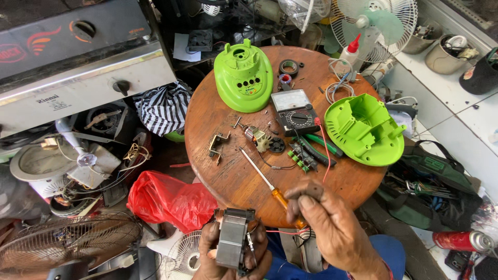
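Round wooden table (358,181), worn brown top. Two glossy lime plastic shells: domed cover (243,78), hollow ribbed base (363,129). Black boxy multimeter (293,110), pale dial face. Slim steel screwdriver (262,179), amber handle. Left hand (231,256), below the table's near edge, cups a grey laminated metal motor core (232,243). Right hand (324,218), fingers curled, pinches a small dark piece (306,191).

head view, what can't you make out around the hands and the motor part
- Head view: underside of the grey motor core, covered by the left hand.
- Right hand: a small dark piece at its fingertips, too small to identify.
- Screwdriver: handle end hidden behind the right hand.
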